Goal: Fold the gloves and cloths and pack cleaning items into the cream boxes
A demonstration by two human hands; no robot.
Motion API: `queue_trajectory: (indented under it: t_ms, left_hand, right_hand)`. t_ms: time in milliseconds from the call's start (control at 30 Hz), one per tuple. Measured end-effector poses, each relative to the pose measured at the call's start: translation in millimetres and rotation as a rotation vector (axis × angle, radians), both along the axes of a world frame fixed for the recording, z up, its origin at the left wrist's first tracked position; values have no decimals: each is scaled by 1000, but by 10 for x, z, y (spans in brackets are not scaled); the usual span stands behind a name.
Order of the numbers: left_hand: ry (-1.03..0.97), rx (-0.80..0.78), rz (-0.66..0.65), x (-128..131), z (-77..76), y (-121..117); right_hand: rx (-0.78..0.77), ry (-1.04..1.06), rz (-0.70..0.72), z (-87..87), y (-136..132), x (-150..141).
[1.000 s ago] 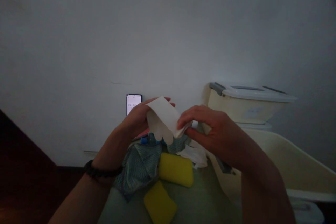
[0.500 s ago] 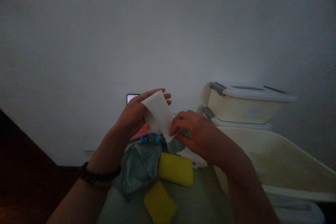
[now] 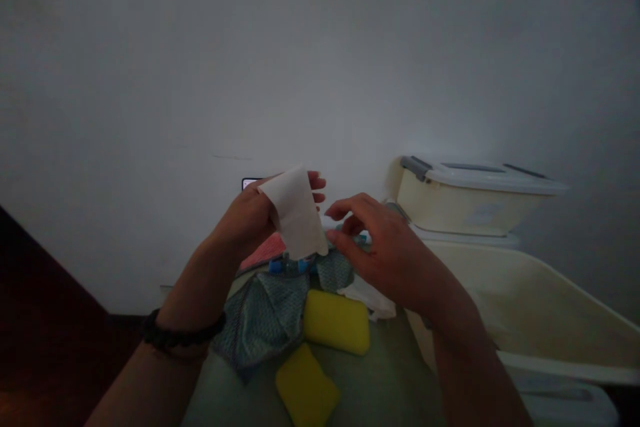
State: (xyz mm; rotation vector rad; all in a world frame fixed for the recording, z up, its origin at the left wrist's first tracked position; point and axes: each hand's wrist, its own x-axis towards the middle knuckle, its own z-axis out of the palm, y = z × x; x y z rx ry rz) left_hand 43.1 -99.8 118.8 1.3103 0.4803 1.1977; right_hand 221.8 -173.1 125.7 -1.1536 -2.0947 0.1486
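Observation:
My left hand (image 3: 249,217) is closed on a folded white tissue (image 3: 299,217), which spreads over its palm and hides part of the fingers. The tissue's lower corner hangs down to the right, with a slightly ragged edge. Just right of that edge is my right hand (image 3: 383,240), its thumb and fingers apart and nothing seen between them. Beneath the hands lie a crumpled grey-green cloth (image 3: 267,320), a yellow sponge (image 3: 336,321) and a second yellow sponge (image 3: 306,387).
A lidded cream storage box (image 3: 460,203) stands at the right behind an open cream bin (image 3: 560,300). A pink cloth (image 3: 263,252), a blue-capped item (image 3: 277,266) and crumpled white material (image 3: 370,297) lie behind the sponges. A phone (image 3: 249,183) shows beyond my left hand.
My right hand has let go of the tissue's lower edge and moved slightly right, its fingers parting. The tissue now hangs more downward from my left hand.

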Motion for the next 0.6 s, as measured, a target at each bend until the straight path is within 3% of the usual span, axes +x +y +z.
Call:
queue_trajectory:
  t_ms: [333,600]
  left_hand:
    - [119,81,69,6,34,-114]
    - [224,52,126,-1,43,-118]
  right_hand:
    - [4,129,75,-23,61,-81]
    - [21,233,76,-25,82,-67]
